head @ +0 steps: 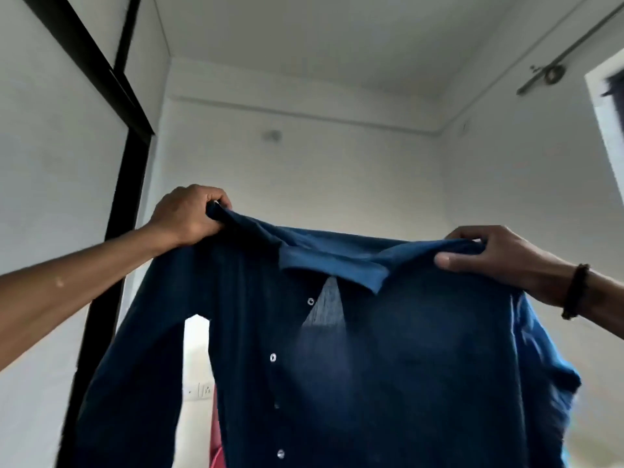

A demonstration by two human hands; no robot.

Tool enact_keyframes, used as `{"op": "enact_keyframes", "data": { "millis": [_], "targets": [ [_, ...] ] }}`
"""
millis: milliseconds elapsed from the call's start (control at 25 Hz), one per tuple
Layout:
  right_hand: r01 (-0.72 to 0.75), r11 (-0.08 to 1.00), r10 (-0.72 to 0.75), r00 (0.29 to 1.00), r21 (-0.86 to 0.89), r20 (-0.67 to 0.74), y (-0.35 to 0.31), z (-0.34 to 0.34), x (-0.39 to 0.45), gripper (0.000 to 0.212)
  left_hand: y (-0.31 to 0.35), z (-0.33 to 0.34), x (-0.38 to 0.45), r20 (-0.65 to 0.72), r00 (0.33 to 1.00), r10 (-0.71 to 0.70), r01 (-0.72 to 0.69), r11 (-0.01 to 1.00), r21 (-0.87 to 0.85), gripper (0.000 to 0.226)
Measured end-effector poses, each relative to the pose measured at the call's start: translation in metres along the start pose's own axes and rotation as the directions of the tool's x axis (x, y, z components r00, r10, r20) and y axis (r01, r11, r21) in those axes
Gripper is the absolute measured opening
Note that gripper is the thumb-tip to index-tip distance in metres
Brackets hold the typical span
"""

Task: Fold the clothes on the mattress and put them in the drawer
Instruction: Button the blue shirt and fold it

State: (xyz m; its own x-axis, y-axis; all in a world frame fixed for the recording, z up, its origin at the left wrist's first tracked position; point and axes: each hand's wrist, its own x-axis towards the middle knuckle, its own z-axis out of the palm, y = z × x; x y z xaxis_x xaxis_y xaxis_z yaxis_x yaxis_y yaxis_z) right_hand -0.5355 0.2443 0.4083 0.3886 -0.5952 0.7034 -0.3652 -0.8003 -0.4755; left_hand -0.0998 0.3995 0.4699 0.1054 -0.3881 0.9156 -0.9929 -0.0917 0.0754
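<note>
left grip: left hand (187,216) bunches one shoulder of the blue shirt (354,366)
right grip: right hand (486,256) pinches the other shoulder
shirt: held up in the air, hanging open, collar (334,265) on top
step: likely spreading it before folding
next: needs laying flat
hidden: mattress, drawer, hem out of view

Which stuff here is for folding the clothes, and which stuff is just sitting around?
For the job:
- blue shirt, held up by its shoulders
- left hand, gripping one shoulder
- right hand, pinching the other

Just there:
- black frame on the left
- wall switch
- pink cloth behind the shirt
</note>
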Motion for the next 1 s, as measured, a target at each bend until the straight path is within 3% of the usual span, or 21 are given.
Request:
{"op": "enact_keyframes", "data": {
  "millis": [80, 160, 240, 280, 320, 360, 400, 440, 480, 560, 600, 680, 720, 760, 800, 920, 1000],
  "targets": [
    [0.036, 0.997, -0.037, 0.999, 0.066, 0.02, -0.015, -0.012, 0.0, 0.025, 0.005, -0.007, 0.004, -0.004, 0.998, -0.056, 0.056, 0.998, 0.017, 0.026],
    [0.073, 0.997, -0.072, 0.993, 0.014, -0.093, -0.023, -0.018, 0.009, 0.015, 0.011, -0.014, 0.003, 0.05, 0.996, -0.068, 0.067, 0.998, 0.007, 0.036],
    [0.016, 0.966, -0.097, 0.948, -0.257, -0.305, -0.018, -0.027, 0.025, 0.03, 0.017, -0.022, -0.001, 0.13, 0.991, -0.025, 0.035, 0.997, -0.074, 0.039],
    [-0.077, 0.856, -0.15, 0.91, -0.512, -0.387, -0.016, -0.031, 0.031, 0.031, 0.023, -0.028, -0.004, 0.196, 0.98, 0.018, 0.011, 0.989, -0.147, 0.032],
    [-0.178, 0.659, -0.225, 0.88, -0.731, -0.417, -0.019, -0.033, 0.032, 0.028, 0.031, -0.036, -0.009, 0.28, 0.958, 0.067, 0.004, 0.97, -0.244, 0.019],
    [-0.243, 0.461, -0.266, 0.88, -0.854, -0.394, -0.021, -0.033, 0.032, 0.026, 0.039, -0.043, -0.012, 0.361, 0.926, 0.108, 0.017, 0.945, -0.327, 0.013],
    [-0.262, 0.333, -0.261, 0.898, -0.906, -0.355, -0.024, -0.033, 0.03, 0.025, 0.047, -0.052, -0.014, 0.402, 0.908, 0.117, 0.054, 0.919, -0.391, 0.023],
    [-0.275, 0.275, -0.213, 0.917, -0.921, -0.337, -0.031, -0.036, 0.027, 0.027, 0.051, -0.06, -0.014, 0.403, 0.911, 0.088, 0.096, 0.904, -0.416, 0.033],
    [-0.297, 0.318, -0.161, 0.919, -0.9, -0.36, -0.038, -0.038, 0.025, 0.028, 0.054, -0.066, -0.013, 0.378, 0.925, 0.039, 0.138, 0.893, -0.429, 0.04],
    [-0.368, 0.56, -0.008, 0.893, -0.742, -0.449, -0.056, -0.05, 0.027, 0.028, 0.057, -0.076, -0.006, 0.28, 0.957, -0.076, 0.173, 0.925, -0.338, 0.052],
    [-0.372, 0.714, 0.099, 0.893, -0.594, -0.44, -0.063, -0.054, 0.029, 0.026, 0.057, -0.078, -0.001, 0.212, 0.971, -0.107, 0.148, 0.971, -0.186, 0.055],
    [-0.392, 0.889, 0.318, 0.9, -0.237, -0.298, -0.08, -0.061, 0.034, 0.019, 0.068, -0.078, 0.002, 0.064, 0.99, -0.122, 0.118, 0.991, 0.07, 0.041],
    [-0.43, 0.901, 0.429, 0.87, 0.05, -0.242, -0.087, -0.06, 0.035, 0.024, 0.076, -0.077, 0.002, -0.004, 0.989, -0.146, 0.146, 0.988, 0.057, 0.027],
    [-0.435, 0.828, 0.516, 0.837, 0.353, -0.181, -0.093, -0.057, 0.035, 0.028, 0.084, -0.075, 0.002, -0.055, 0.978, -0.201, 0.199, 0.979, -0.029, 0.018],
    [-0.392, 0.74, 0.547, 0.823, 0.546, -0.15, -0.095, -0.055, 0.034, 0.029, 0.094, -0.074, 0.0, -0.098, 0.958, -0.271, 0.259, 0.959, -0.116, 0.017],
    [-0.139, 0.603, 0.53, 0.806, 0.786, -0.264, -0.102, -0.043, 0.026, 0.027, 0.114, -0.073, -0.006, -0.173, 0.871, -0.46, 0.394, 0.864, -0.312, 0.027],
    [0.144, 0.612, 0.499, 0.693, 0.778, -0.521, -0.115, -0.033, 0.018, 0.018, 0.127, -0.082, -0.011, -0.259, 0.821, -0.509, 0.4, 0.836, -0.376, 0.032]
  ]
}}
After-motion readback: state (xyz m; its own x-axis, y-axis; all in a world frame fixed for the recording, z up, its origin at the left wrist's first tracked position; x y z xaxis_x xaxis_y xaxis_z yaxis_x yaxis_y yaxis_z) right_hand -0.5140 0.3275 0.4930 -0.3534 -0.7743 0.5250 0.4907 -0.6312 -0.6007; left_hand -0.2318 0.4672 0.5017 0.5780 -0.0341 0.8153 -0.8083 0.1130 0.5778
